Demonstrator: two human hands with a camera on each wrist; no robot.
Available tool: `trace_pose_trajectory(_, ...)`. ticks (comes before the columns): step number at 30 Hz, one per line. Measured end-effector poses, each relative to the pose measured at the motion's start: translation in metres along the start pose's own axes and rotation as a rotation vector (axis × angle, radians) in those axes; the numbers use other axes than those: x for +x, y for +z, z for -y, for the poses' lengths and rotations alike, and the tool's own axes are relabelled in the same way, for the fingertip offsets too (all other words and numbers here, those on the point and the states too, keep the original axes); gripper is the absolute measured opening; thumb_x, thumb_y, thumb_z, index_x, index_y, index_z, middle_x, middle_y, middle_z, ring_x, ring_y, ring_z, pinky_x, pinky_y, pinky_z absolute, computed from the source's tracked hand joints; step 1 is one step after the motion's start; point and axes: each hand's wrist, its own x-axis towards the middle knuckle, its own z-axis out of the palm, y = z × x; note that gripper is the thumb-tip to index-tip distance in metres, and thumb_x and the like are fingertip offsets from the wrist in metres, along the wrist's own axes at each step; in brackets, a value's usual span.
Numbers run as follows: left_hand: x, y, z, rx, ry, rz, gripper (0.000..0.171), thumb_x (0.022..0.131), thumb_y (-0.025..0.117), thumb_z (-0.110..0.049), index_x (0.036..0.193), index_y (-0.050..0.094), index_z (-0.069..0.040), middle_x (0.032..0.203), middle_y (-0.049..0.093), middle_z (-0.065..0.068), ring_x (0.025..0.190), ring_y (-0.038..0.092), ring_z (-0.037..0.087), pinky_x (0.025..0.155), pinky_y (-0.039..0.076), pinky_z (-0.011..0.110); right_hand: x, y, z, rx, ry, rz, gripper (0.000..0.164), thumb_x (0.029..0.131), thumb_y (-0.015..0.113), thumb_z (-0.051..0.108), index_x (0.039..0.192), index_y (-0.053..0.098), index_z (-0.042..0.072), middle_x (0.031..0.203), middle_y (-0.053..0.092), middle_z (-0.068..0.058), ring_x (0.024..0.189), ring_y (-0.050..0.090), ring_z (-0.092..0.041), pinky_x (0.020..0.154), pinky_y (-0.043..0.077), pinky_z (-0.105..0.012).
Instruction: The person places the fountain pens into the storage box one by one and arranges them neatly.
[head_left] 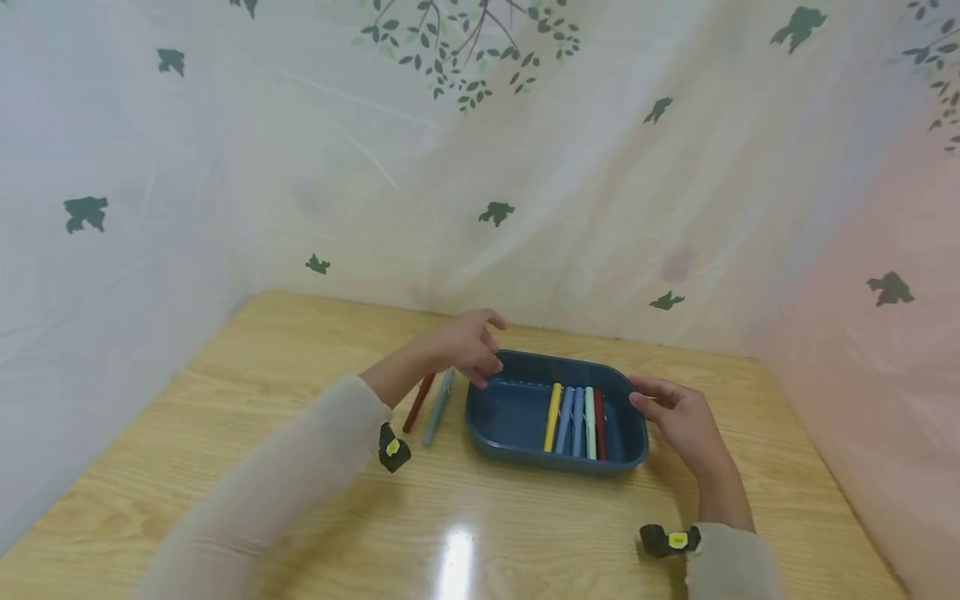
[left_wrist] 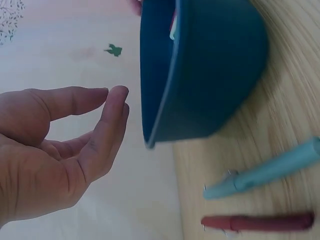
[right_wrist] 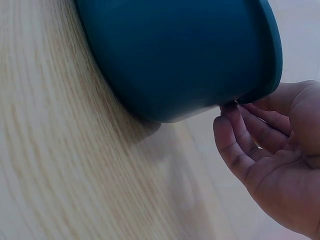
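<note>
A dark blue tray (head_left: pixel 517 457) with raised walls stands on the table. Inside it several pens lie side by side: a yellow pen (head_left: pixel 552 418), two blue ones, a pale mint pen (head_left: pixel 590 423) and a red pen (head_left: pixel 600 425). My right hand (head_left: pixel 682 421) pinches the right rim, thumb on the inner side and fingers (right_wrist: pixel 232 145) against the outside. By the left rim hovers my left hand (head_left: pixel 468 346), its fingers loosely bent with nothing between them; the left wrist view shows it apart from the tray wall (left_wrist: pixel 215 75).
Left of the tray, a teal pen (head_left: pixel 438 408) and a dark red pen (head_left: pixel 418 404) lie on the wooden table (head_left: pixel 300 500). A pale curtain (head_left: pixel 420 200) with leaf and bird prints hangs behind the table and along its sides.
</note>
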Motion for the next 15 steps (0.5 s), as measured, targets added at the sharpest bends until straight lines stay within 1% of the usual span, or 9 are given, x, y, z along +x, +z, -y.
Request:
trace_pose_trajectory(2,-0.002,-0.005,0.005,-0.002,-0.003,-0.010,0.071,0.091,0.067,0.010,0.153,0.034,-0.006,0.139,0.046,0.031,0.107,0.066,0.045,0.072,0.065,0.039,0.000,0.000,-0.001,0.003,0.004,-0.003,0.052,0.104,0.061,0.040,0.146,0.057,0.010,0.149,0.055,-0.014,0.133,0.055,-0.034,0.110,0.047,-0.053)
trace_pose_trajectory(4,-0.003,-0.010,0.012,-0.002,-0.006,-0.022,0.070,0.091,0.067,0.010,0.152,0.035,-0.005,0.137,0.047,0.030,0.107,0.066,0.043,0.073,0.065,0.041,0.001,0.000,-0.001,-0.001,0.004,-0.007,0.051,0.104,0.061,0.040,0.145,0.058,0.011,0.149,0.055,-0.014,0.133,0.055,-0.034,0.110,0.048,-0.052)
trace_pose_trajectory(9,-0.009,-0.022,0.028,0.006,-0.014,-0.055,0.068,0.091,0.066,0.010,0.150,0.037,-0.003,0.133,0.049,0.031,0.101,0.067,0.040,0.076,0.065,0.044,0.002,0.001,-0.003,-0.015,0.004,-0.012,0.050,0.104,0.062,0.040,0.145,0.059,0.011,0.148,0.056,-0.013,0.132,0.056,-0.032,0.108,0.050,-0.048)
trace_pose_trajectory(12,-0.013,-0.027,0.036,0.008,-0.013,-0.069,0.068,0.091,0.066,0.011,0.151,0.036,-0.002,0.133,0.048,0.032,0.096,0.067,0.038,0.075,0.065,0.043,0.002,0.001,-0.003,-0.016,0.007,-0.013,0.050,0.104,0.061,0.040,0.145,0.058,0.011,0.148,0.056,-0.013,0.132,0.056,-0.032,0.108,0.050,-0.049)
trace_pose_trajectory(15,-0.018,-0.032,0.044,0.033,-0.015,-0.083,0.069,0.091,0.067,0.009,0.151,0.035,-0.001,0.134,0.048,0.033,0.093,0.067,0.037,0.073,0.065,0.041,0.002,0.001,-0.002,-0.009,0.014,-0.008,0.050,0.104,0.061,0.039,0.145,0.058,0.011,0.149,0.055,-0.013,0.133,0.055,-0.033,0.110,0.048,-0.051)
